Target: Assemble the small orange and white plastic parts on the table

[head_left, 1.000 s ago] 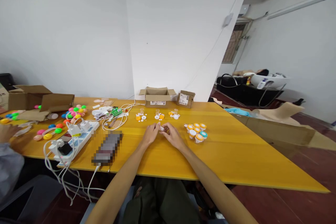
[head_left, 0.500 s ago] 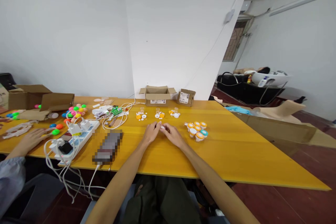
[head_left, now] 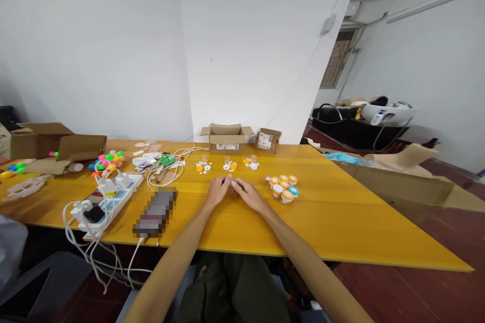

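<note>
Above the middle of the table, my left hand [head_left: 217,191] and my right hand [head_left: 245,194] meet at the fingertips. The fingers of both are bent and closed around something too small and hidden to name. Just beyond them lie three small groups of parts: orange pieces [head_left: 233,166], white discs [head_left: 206,167] and small clear cups [head_left: 227,159]. To the right of my right hand stands a cluster of clear little containers with orange lids [head_left: 287,195], a white lid [head_left: 278,188] and a teal lid [head_left: 294,190].
An open cardboard box [head_left: 228,139] and a smaller box [head_left: 268,140] stand against the wall. At left are a power strip [head_left: 127,194] with tangled white cables, a blurred-out dark device [head_left: 156,212], a green circuit board [head_left: 167,160] and coloured balls [head_left: 109,161].
A shiny bit that showed between my fingertips is now hidden. At far left, another person's hand has withdrawn from the table, and the loose balls near it are gone.
</note>
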Motion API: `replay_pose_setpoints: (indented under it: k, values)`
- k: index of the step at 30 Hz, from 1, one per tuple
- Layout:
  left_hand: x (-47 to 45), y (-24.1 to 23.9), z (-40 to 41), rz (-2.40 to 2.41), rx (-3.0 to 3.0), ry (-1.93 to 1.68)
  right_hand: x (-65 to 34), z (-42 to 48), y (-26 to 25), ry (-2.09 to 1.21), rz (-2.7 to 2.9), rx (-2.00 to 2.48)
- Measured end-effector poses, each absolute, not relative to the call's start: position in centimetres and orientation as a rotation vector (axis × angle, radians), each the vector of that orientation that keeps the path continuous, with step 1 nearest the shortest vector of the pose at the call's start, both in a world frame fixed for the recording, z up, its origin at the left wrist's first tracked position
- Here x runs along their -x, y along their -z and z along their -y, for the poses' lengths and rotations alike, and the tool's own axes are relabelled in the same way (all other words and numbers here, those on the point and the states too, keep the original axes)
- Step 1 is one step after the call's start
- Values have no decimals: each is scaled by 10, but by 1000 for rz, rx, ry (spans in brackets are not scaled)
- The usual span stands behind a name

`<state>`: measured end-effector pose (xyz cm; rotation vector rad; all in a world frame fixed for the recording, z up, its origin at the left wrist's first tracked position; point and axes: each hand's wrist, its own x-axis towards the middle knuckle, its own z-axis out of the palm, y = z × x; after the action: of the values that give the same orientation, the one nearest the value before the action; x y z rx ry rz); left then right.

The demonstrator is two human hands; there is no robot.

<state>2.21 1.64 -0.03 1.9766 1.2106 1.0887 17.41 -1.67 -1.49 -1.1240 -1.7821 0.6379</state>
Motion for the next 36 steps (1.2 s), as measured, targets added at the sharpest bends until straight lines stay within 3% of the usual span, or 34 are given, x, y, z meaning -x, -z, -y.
replay_pose_setpoints:
  k: [36]
  values:
    - [-16,-4,-21,-1425,-1683,-1354,-174,22,13,-280,1725,1277]
